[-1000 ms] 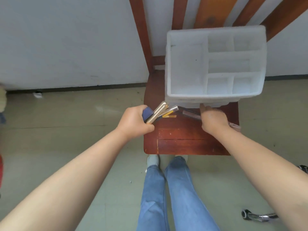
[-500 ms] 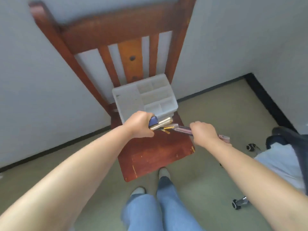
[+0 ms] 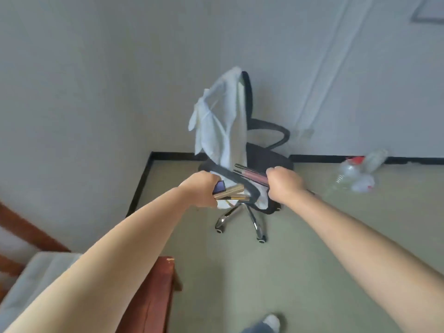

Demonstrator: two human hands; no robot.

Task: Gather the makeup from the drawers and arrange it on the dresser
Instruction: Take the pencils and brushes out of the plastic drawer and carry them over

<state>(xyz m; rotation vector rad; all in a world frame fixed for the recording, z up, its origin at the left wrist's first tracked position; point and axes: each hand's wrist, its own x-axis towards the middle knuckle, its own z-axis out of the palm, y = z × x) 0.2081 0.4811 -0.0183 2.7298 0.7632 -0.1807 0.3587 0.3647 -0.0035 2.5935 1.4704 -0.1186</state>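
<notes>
White-walled room, green floor (image 3: 312,272), office chair (image 3: 262,162) beyond both hands.

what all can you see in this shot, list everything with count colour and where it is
office chair: one, black with a chrome wheeled base, by the far wall
white garment: one, draped over the chair back
plastic bottles: a few, clear, number unclear, on the floor by the right wall
wooden chair: one, reddish brown, lower left
white organiser: one, blurred, at the lower left edge
gold tubes: two or so, gold, with a dark blue item, in the left hand
pink sticks: a few, pink and dark, in the right hand
shoe: one, pale, bottom edge
left hand: grips the gold tubes
right hand: grips the pink sticks
</notes>
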